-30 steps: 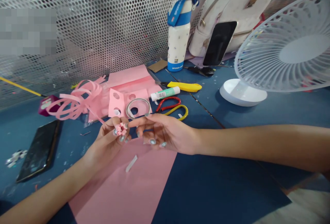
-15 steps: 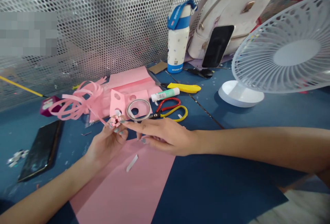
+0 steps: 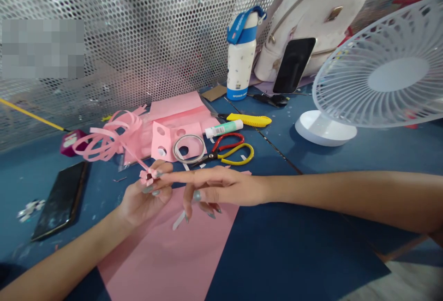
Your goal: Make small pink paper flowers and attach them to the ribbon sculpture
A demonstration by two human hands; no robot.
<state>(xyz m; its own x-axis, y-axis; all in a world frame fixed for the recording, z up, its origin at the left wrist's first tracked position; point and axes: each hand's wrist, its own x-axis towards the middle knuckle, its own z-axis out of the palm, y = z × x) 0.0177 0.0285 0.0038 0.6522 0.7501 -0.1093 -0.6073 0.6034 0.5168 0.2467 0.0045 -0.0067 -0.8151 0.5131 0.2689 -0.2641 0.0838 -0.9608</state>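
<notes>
Pinched in the fingertips of my left hand (image 3: 140,204) is a small pink paper flower (image 3: 146,177), with tabs folded out around a dark centre. The stretched index finger of my right hand (image 3: 228,185) touches the flower's right side. That hand's other fingers hang loosely apart and hold nothing. A pink paper sheet (image 3: 162,259) lies under both hands, with a narrow white strip (image 3: 179,220) on it. Just beyond the hands are a roll of tape (image 3: 174,148), scissors (image 3: 235,155) with red and yellow handles, and a pink card (image 3: 161,130) with round holes.
Curled pink paper strips (image 3: 104,146) and a phone (image 3: 62,199) lie to the left. Further back are a glue stick (image 3: 224,128), a yellow cutter (image 3: 251,120) and a bottle (image 3: 239,65). A white fan (image 3: 325,128) stands at the right, before a backpack (image 3: 311,10).
My left hand has turned the flower so its centre faces more toward me. My right hand's thumb and lower fingers have spread, while its index finger stays at the flower. The view has shifted slightly.
</notes>
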